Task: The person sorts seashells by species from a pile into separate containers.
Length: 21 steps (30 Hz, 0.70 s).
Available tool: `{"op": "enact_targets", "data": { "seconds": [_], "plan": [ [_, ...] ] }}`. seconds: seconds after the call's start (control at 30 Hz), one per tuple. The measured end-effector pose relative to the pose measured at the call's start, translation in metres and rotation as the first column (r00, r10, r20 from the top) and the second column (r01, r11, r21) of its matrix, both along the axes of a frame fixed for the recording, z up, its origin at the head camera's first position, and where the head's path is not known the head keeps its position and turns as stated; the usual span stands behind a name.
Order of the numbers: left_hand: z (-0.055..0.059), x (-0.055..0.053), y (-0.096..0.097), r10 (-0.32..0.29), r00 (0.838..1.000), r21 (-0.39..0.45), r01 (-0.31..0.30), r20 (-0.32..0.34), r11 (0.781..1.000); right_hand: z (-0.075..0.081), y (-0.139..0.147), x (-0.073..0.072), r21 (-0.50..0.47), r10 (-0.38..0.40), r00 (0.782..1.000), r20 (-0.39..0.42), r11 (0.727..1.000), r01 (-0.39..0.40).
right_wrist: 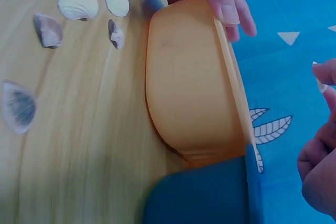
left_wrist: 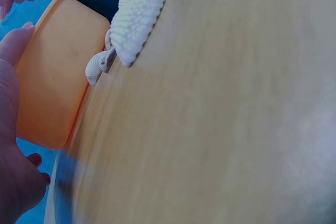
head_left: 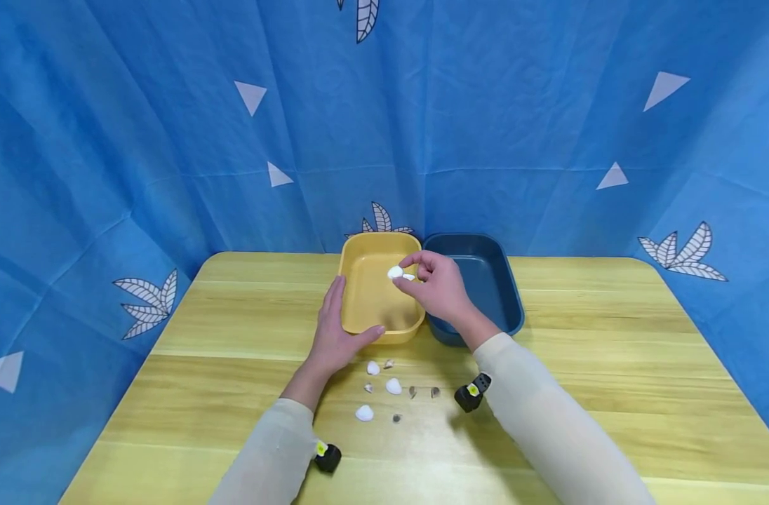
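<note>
My right hand (head_left: pixel 440 284) pinches a white seashell (head_left: pixel 394 272) between thumb and fingertips, above the yellow bin (head_left: pixel 375 322). Another small white piece (head_left: pixel 408 277) shows between the thumb and the curled fingers. My left hand (head_left: pixel 335 340) rests against the near left corner of the yellow bin, its fingers lying along the left side and its thumb on the front rim. In front of the bin, several white shells (head_left: pixel 393 386) and smaller brownish shells (head_left: pixel 412 392) lie scattered on the table.
A dark blue bin (head_left: pixel 513 301) stands directly right of the yellow one, partly covered by my right forearm. Both bins sit at the back of the wooden table (head_left: pixel 612 365), before a blue curtain (head_left: pixel 504 112).
</note>
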State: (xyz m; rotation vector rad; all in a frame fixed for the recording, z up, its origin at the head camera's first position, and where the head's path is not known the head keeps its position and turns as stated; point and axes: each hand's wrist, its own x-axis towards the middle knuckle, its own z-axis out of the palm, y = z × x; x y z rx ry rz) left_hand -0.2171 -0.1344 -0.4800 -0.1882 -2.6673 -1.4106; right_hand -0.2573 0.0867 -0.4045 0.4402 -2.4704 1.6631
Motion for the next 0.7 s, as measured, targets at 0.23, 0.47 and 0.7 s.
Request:
{"op": "enact_targets", "data": {
  "seconds": [0.23,0.47,0.7],
  "plan": [
    [-0.002,0.000,-0.002,-0.013,1.000,0.012,0.013,-0.016,1.000,-0.009,-0.008,-0.015,-0.027,-0.048,0.998,0.050,0.998,0.050],
    [-0.001,-0.001,-0.002,-0.017,0.999,0.014,0.018,-0.033,1.000,-0.016,-0.009,-0.023,-0.047,-0.087,0.994,0.059,0.995,0.090],
    [-0.003,-0.002,-0.003,-0.028,0.998,0.029,0.030,-0.058,0.999,-0.024,-0.012,-0.027,-0.043,-0.142,0.986,0.083,0.988,0.146]
  ]
}}
